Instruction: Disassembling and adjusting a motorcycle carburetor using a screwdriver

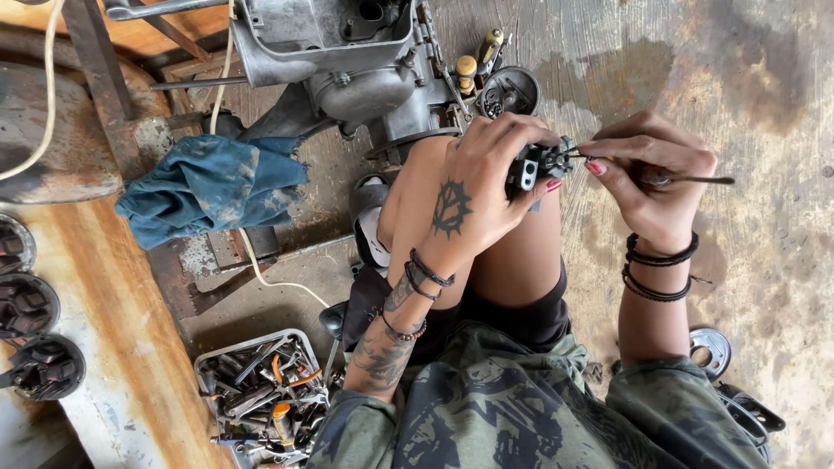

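Observation:
My left hand (486,178) grips a small black and grey engine part (536,165), held above my knee. My right hand (647,178) pinches a thin metal tool (695,180) whose tip goes into the right side of that part. The tool's handle sticks out to the right past my fingers. Both wrists carry dark bands. My knee and thigh lie under the left hand.
A grey engine block (347,52) lies on the concrete floor ahead. A blue rag (213,182) sits to its left. A tray of several hand tools (261,391) is by my left side. Round metal parts (30,334) line the left edge. A round metal disc (711,347) lies at right.

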